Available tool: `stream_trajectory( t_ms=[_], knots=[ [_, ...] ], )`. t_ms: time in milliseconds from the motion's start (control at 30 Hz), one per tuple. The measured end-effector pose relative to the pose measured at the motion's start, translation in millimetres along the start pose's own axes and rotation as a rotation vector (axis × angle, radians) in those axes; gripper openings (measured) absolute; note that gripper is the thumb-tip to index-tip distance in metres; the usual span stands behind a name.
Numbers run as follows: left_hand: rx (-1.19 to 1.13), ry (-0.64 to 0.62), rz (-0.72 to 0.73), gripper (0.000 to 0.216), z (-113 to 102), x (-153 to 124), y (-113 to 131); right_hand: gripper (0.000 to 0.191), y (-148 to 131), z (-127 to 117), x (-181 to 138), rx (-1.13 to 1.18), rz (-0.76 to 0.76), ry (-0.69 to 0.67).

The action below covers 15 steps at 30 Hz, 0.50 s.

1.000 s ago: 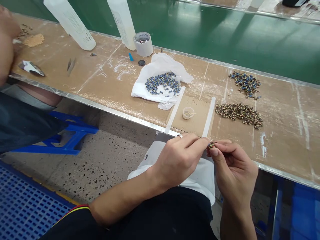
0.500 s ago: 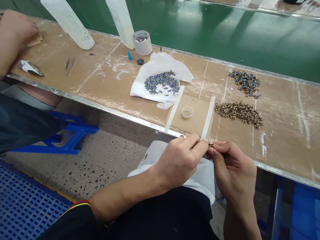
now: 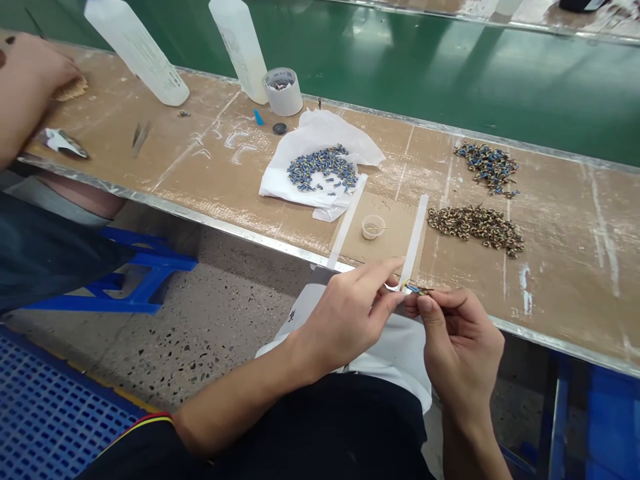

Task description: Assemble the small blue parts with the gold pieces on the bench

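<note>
My right hand [image 3: 463,347] pinches a small brown-and-gold metal piece [image 3: 425,291] between thumb and forefinger, over the table's front edge. A small blue piece with a yellow tip [image 3: 412,288] shows at its left end, seemingly joined to it. My left hand [image 3: 350,310], with a ring on one finger, is beside the blue piece; its forefinger and thumb are apart. Whether its other fingers touch the piece is hidden. Beyond my hands, a small clear cup [image 3: 373,227] with a thin stick stands on a taped cardboard sheet [image 3: 385,252].
Blue-and-yellow pieces [image 3: 320,167] lie on white paper [image 3: 280,181]. At right are a pile of brown metal pieces [image 3: 477,225] and a mixed blue-brown pile [image 3: 487,165]. A tape roll [image 3: 284,100] and two bottles [image 3: 240,50] stand behind. Another person's hand [image 3: 37,63] is far left.
My left hand's fingers have drawn back left and spread from the pinched piece, bringing the blue piece into view. My right hand keeps its pinch and has shifted slightly left.
</note>
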State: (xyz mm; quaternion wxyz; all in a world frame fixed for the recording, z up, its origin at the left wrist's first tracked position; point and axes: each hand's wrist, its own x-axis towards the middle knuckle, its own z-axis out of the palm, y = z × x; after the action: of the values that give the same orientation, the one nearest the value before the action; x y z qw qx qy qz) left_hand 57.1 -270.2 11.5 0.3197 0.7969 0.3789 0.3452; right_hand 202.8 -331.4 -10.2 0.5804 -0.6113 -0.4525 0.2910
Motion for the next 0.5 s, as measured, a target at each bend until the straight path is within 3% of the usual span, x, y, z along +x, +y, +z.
stream_trajectory(
  t_ms=[267, 500],
  knots=[
    [-0.168, 0.117, -0.041, 0.019, 6, 0, 8, 0.006, -3, 7, -5, 0.038, -0.024, 0.036],
    [-0.292, 0.177, -0.212, 0.016, 9, 1, 12, 0.008, 2, 17, -10, 0.049, -0.066, 0.078]
  ],
)
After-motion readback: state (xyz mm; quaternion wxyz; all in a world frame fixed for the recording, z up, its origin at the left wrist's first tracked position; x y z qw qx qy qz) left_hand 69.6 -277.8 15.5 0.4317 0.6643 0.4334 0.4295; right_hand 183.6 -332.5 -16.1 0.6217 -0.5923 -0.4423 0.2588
